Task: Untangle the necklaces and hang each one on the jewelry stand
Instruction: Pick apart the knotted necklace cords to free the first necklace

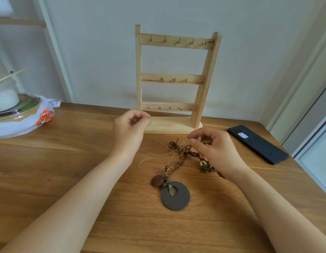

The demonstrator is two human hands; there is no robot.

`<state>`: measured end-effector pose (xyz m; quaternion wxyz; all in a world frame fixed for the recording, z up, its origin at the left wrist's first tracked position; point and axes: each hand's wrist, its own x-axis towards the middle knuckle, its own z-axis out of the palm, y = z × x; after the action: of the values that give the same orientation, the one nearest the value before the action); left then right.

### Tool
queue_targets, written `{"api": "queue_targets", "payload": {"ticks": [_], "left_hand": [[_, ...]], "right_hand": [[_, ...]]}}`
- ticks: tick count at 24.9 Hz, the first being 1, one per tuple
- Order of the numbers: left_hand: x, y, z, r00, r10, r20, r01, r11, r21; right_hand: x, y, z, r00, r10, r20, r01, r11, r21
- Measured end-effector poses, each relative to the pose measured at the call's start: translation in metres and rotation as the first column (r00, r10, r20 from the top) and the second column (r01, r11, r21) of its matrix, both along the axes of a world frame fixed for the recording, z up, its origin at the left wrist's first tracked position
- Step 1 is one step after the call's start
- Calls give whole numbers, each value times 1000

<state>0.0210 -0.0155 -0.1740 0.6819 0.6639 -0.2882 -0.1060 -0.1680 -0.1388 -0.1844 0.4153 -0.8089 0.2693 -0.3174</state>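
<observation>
A tangle of necklaces [178,157] lies on the wooden table [67,161] in front of a pale wooden jewelry stand [174,79] whose three rails of small hooks are bare. One necklace is a brown braided cord with a dark round ring pendant [175,196] and a brown bead. A thin pale cord [154,161] loops out of the tangle to the left. My right hand [211,148] pinches the tangle's upper end between thumb and fingers. My left hand [131,126] is raised near the stand's base, fingertips pinched together; whether the thin cord is in them is unclear.
A black phone [259,143] lies at the right, near the table's edge. At the far left stands a glass jar [5,95] on a plate over white and orange cloth [36,115]. A wall rises just behind the stand.
</observation>
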Motion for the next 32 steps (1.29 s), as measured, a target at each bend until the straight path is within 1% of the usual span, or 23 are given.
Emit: {"api": "queue_targets", "payload": {"ticks": [1, 3, 4, 5, 6, 8, 10, 13, 16, 18, 24, 28, 32], "left_hand": [[-5, -1, -3, 989, -134, 69, 129, 989, 68], [-14, -4, -12, 914, -388, 119, 354, 906, 233], [-18, -5, -17, 874, -466, 136, 412, 860, 300], [-21, -7, -22, 845, -510, 159, 437, 832, 342], [-23, -8, -24, 827, -530, 190, 445, 822, 355], [-24, -9, -26, 823, -524, 219, 444, 834, 326], [-24, -10, -26, 830, -522, 196, 457, 838, 298], [-26, -9, -26, 830, -532, 170, 475, 832, 286], [-27, -9, -26, 838, -518, 171, 465, 842, 274], [-27, -8, -25, 839, -507, 197, 454, 852, 262], [-28, -8, -25, 833, -493, 252, 439, 865, 241], [-25, -10, -27, 832, -511, 214, 475, 857, 202], [-26, -10, -28, 828, -521, 208, 480, 850, 216]], "right_hand": [[0, 2, 0, 1000, 9, 3, -10, 1000, 8], [1, 5, 1, 999, 23, 26, -24, 999, 24], [2, 6, 0, 999, 25, 38, -26, 999, 31], [2, 7, 0, 999, 26, 48, -28, 999, 37], [2, 7, 0, 998, 25, 56, -28, 999, 42], [3, 6, 0, 998, 25, 65, -28, 998, 48], [2, 5, -1, 997, 42, 69, -45, 998, 49], [1, 4, -2, 992, 115, 55, -118, 991, 63], [1, 2, -3, 993, 118, 15, -118, 993, 21], [2, 1, -4, 994, 112, -11, -112, 994, -5], [1, 1, -3, 981, 187, -55, -190, 980, -55], [2, 0, -4, 983, 184, -16, -185, 982, -29], [2, -2, -6, 986, 166, -24, -166, 986, -29]]}}
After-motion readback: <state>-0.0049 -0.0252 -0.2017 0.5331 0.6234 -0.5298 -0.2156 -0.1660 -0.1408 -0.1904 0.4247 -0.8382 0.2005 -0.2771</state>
